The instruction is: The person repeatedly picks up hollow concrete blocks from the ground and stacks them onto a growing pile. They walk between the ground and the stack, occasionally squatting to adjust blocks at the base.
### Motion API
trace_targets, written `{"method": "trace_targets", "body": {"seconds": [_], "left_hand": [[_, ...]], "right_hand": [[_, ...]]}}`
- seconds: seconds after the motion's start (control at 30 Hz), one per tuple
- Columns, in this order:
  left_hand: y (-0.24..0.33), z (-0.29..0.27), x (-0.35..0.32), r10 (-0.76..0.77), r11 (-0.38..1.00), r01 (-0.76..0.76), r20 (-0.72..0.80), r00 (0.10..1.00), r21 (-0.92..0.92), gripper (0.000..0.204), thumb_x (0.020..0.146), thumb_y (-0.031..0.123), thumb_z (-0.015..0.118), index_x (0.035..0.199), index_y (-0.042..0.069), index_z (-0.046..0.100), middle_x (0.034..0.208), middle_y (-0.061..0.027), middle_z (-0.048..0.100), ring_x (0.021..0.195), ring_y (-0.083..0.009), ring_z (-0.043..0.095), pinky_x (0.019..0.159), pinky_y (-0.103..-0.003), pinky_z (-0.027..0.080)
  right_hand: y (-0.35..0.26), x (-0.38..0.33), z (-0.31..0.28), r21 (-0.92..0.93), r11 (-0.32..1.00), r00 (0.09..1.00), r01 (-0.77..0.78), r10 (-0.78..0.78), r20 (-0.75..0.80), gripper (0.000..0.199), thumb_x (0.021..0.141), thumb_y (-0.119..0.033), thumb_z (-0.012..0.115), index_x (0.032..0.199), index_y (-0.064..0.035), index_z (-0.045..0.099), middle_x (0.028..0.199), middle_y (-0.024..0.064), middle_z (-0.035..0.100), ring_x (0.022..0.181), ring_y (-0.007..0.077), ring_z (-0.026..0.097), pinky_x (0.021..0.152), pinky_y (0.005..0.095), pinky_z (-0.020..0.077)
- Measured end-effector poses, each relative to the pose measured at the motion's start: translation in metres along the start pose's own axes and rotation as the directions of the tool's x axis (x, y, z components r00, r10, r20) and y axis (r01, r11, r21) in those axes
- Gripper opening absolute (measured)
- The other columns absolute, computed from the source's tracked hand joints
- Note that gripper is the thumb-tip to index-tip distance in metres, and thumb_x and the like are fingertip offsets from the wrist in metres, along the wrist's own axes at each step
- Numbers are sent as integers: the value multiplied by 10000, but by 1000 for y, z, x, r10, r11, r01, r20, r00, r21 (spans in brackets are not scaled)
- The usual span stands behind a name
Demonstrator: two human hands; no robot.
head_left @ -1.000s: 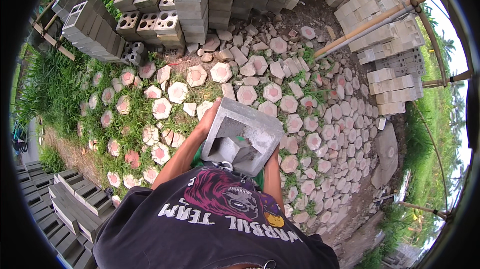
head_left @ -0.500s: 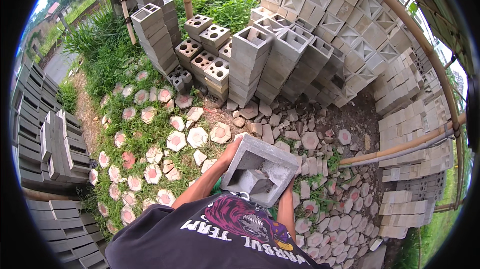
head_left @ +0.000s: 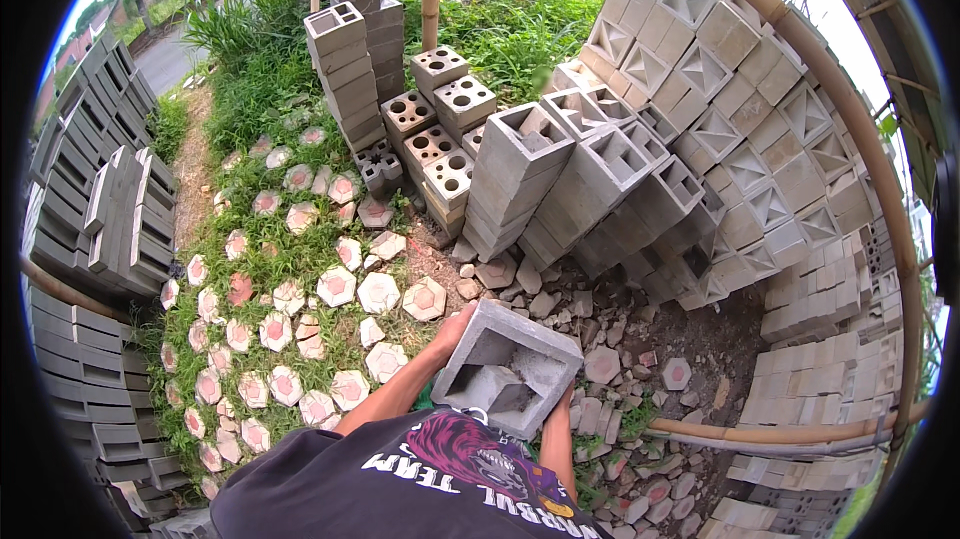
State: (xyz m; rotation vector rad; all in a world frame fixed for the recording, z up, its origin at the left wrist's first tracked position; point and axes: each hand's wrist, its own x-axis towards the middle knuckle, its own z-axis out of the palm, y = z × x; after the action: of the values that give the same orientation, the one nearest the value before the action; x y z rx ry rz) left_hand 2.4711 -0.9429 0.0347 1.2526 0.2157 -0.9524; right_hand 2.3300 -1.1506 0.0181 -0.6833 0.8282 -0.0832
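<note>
Between both my hands, in front of my dark printed shirt (head_left: 400, 479), is a grey concrete vent block (head_left: 530, 331). It is square and hollow, with a raised wedge-shaped piece inside, and its open face is turned up toward me. My left hand (head_left: 456, 327) grips its left edge, the fingers partly hidden along the side. At the lower right edge is my right hand (head_left: 563, 405), wrapped round the block with most of its fingers out of sight beneath it.
Ahead stand a tall stack of hollow blocks (head_left: 510, 179), round-holed blocks (head_left: 440, 144) and a leaning wall of vent blocks (head_left: 715, 129). More blocks (head_left: 95, 179) line the left. Hexagonal pavers (head_left: 378, 294) and rubble (head_left: 590, 304) cover the ground. A bamboo pole (head_left: 770, 432) lies low at right.
My view has shifted, and the stacks ahead now appear larger and farther right. The block stays in both hands, slightly lower and more to the left in the picture.
</note>
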Motion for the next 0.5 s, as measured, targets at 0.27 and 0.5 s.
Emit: {"method": "trace_targets", "body": {"seconds": [0.27, 0.5], "left_hand": [[16, 36, 100, -225, 970, 221, 28, 974, 101, 746, 916, 596, 364, 1226, -54, 560, 1247, -199, 558, 1129, -273, 525, 972, -362, 393], [-99, -14, 172, -346, 882, 275, -130, 929, -383, 654, 949, 531, 362, 1272, -12, 530, 1224, -141, 584, 1085, -249, 563, 955, -350, 430]], "right_hand": [[-41, 69, -12, -106, 973, 975, -205, 193, -113, 635, 919, -566, 435, 1266, -44, 534, 1182, 102, 602, 1022, 236, 595, 872, 366, 487], [-10, 166, -48, -156, 837, 839, -524, 477, -263, 647, 912, -581, 440, 1260, -44, 541, 1176, 101, 605, 1018, 236, 596, 869, 367, 487]]}}
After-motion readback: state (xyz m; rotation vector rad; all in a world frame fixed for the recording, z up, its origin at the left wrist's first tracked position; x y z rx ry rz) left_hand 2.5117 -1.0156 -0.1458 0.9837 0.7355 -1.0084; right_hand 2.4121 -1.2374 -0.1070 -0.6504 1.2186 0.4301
